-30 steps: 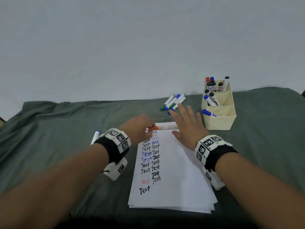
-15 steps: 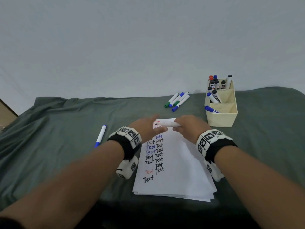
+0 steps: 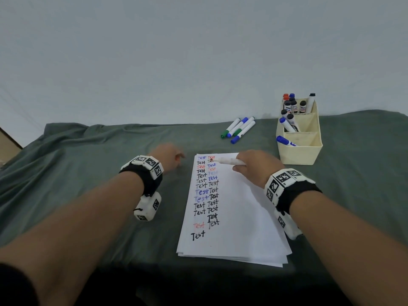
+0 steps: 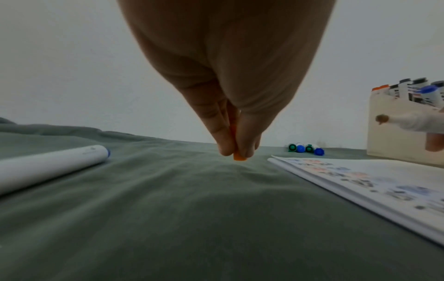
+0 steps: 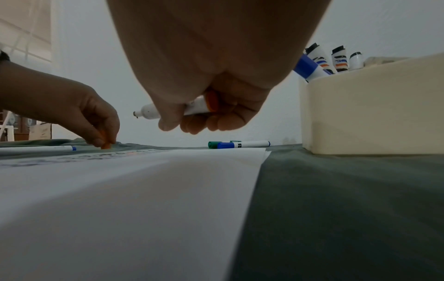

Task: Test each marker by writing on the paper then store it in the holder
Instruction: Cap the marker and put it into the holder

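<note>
My right hand (image 3: 254, 167) grips an uncapped white marker (image 3: 229, 161) with an orange end (image 5: 211, 101), its tip pointing left over the top of the paper (image 3: 238, 217). The paper carries two columns of "Test" in black, blue and red. My left hand (image 3: 170, 156) pinches the orange cap (image 4: 239, 152) between fingertips (image 4: 223, 138) and lowers it onto the green cloth, left of the paper. The cream holder (image 3: 309, 151) stands at the right with several markers in it.
Several capped green and blue markers (image 3: 239, 130) lie on the green cloth (image 3: 88, 162) behind the paper. A blue-ended white marker (image 4: 48, 165) lies on the cloth left of my left hand. A white wall rises behind the table.
Both hands held the marker together over the paper's top; now the cap is off. My left hand has carried it left to the cloth, and my right holds the marker alone.
</note>
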